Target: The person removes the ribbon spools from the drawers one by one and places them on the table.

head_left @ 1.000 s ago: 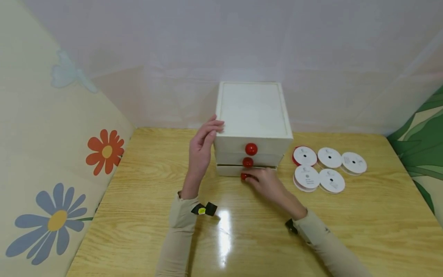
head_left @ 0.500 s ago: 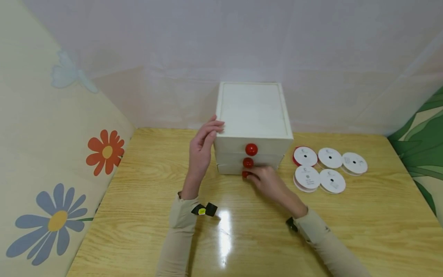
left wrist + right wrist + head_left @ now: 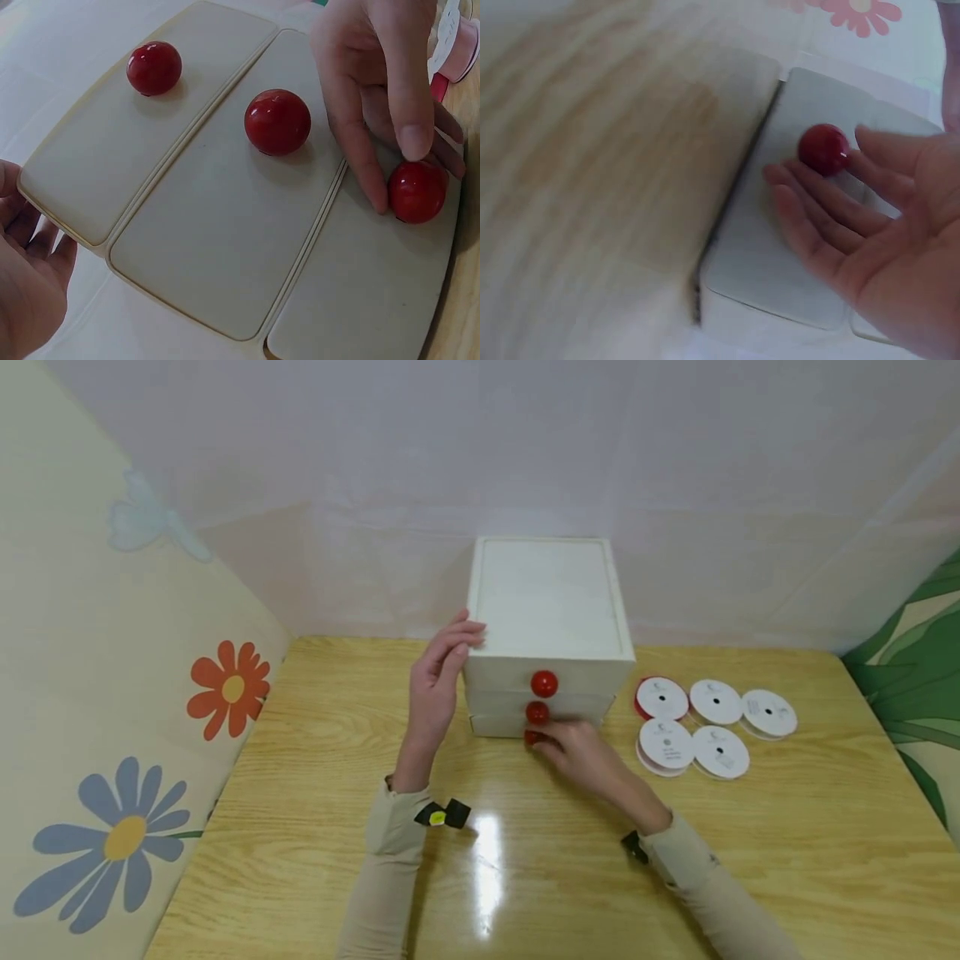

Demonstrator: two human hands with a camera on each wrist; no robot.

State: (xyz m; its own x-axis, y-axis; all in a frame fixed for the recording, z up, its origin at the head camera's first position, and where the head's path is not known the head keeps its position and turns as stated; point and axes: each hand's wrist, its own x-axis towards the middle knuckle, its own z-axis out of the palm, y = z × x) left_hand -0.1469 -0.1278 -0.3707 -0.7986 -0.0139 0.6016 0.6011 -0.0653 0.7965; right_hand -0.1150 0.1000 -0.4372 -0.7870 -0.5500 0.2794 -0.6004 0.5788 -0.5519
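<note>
A small white drawer cabinet (image 3: 551, 597) stands on the table, three drawers high, with a round red knob on each front. My left hand (image 3: 437, 681) rests against its left side, fingertips over the top edge. Down at the bottom drawer (image 3: 360, 285), my right hand (image 3: 585, 758) has thumb and fingers around the red knob (image 3: 417, 192). That drawer sits flush with the others. Above it are the middle knob (image 3: 277, 122) and the top knob (image 3: 154, 68), both untouched. In the right wrist view the bottom knob (image 3: 824, 149) lies between the thumb and fingers.
Several white ribbon spools (image 3: 715, 702) lie in two rows right of the cabinet, one with red ribbon (image 3: 662, 698). The wooden table (image 3: 300, 827) meets a pale curtain (image 3: 375, 527) at the back. Panels with painted flowers and leaves flank it.
A second ago the bottom drawer stood slightly out with a dark gap above it. It has slid in, the right hand moving with its knob. The left hand stays put.
</note>
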